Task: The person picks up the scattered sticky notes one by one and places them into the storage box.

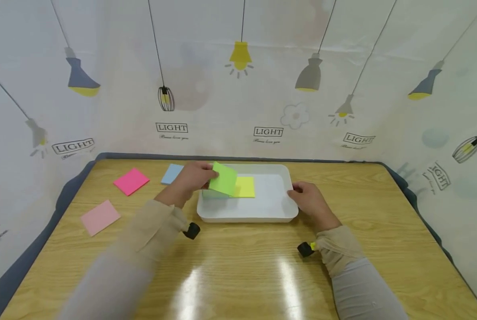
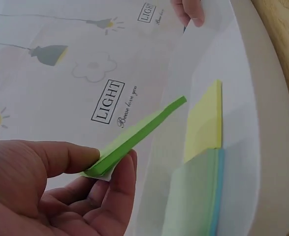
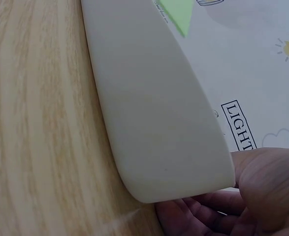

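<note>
Pendant-lamp wall covering behind, wood-grain table below, and all eyes on the white tray! Left hand has the lime-green sticky-note pad pinched between thumb and fingers, tilted above the tray's left side. Inside it sit a yellow pad and, next to that, a pale-green pad that seems to lie on a blue layer. Danger spot: the pinch takes just one end, so a slackening thumb could let the lime-green pad swivel or fan. Lowered crooked, it might nudge the yellow pad askew. And the right hand grips the tray's right end; one hard tug could drag it from underneath.
</note>
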The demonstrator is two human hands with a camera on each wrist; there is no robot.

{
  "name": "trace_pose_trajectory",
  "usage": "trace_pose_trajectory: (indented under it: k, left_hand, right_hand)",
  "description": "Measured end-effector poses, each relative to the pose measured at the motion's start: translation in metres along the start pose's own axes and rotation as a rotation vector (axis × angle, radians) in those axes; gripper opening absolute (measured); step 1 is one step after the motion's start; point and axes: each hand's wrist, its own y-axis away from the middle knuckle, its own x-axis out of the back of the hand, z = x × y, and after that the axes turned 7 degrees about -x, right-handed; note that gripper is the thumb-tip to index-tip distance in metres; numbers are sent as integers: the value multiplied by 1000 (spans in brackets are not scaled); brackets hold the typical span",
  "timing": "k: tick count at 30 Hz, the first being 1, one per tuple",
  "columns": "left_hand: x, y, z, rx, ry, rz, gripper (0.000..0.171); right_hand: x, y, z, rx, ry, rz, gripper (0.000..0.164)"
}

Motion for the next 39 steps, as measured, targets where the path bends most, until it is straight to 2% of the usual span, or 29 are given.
trace_pose_trajectory:
  k: [5,8,13,17,21,25,29,33,35,39]
  left_hand:
    - [-22,-14,-7,35,141,-13,35]
    - [-33,-21,-11,42,195,4,28]
    - [-48,-30,-16,48,226,51,17]
    - [-56,-33,-17,63,219,58,25]
    - [-59,-35,-17,59,136,65,29]
    - [-59,-38,-15,46,17,58,18]
    - [-58,-40,-12,50,-115,39,14]
    - [-55,-41,-10,31,-275,0,15]
    - [-54,-41,-8,1,-376,-26,20]
    - [-53,-41,-2,-74,-630,-84,36]
  right_hand:
    - [0,0,0,9,16,5,39]
    - [1,1,0,10,19,1,39]
    - [1,3,-3,5,10,-10,39]
    - [1,4,-4,4,8,-12,40]
    - [1,4,-3,7,4,-21,39]
    - [2,4,-1,10,2,-20,38]
    - [2,4,-1,17,3,-18,38]
    - [2,4,-1,17,-5,-23,38]
    - [2,4,-1,16,-7,-25,38]
    - [1,4,-1,19,-3,-15,37]
